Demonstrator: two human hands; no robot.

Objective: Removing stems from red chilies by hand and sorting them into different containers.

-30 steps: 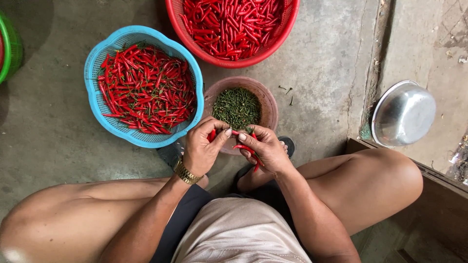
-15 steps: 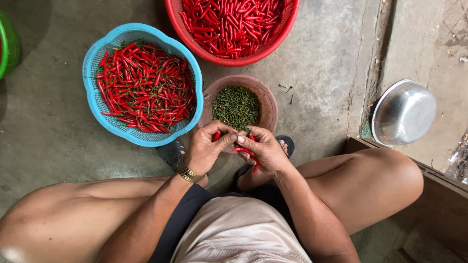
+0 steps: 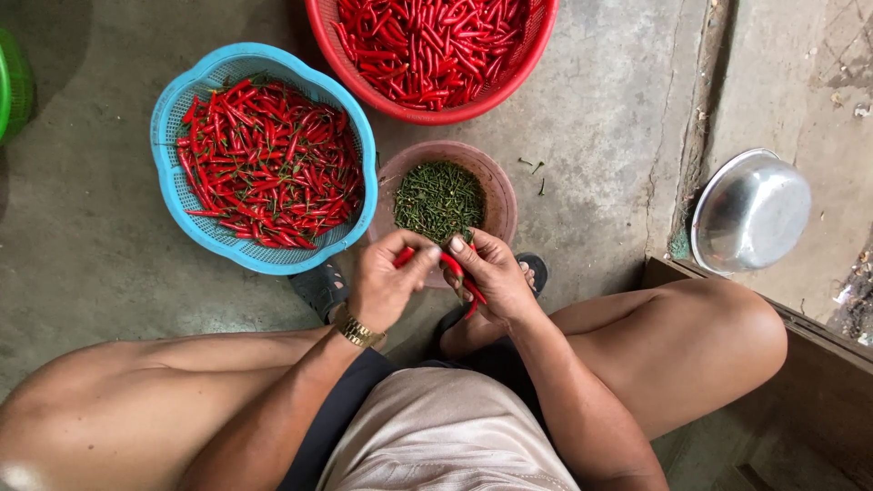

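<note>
Red basket (image 3: 400, 107): top half cut off by frame edge. Green basket (image 3: 11, 82): only a sliver at left edge. Hands (image 3: 441, 273) cover most of the chilies (image 3: 452, 265) they hold; count unclear. Pink bowl (image 3: 496, 195): near rim hidden behind hands.

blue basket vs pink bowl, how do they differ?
The blue basket is larger, scalloped and perforated, and holds red chilies; the pink bowl is smaller, round and solid-walled, and holds green stems. The basket lies left of both hands; the bowl lies just beyond them. Both rest on the concrete floor.
</note>
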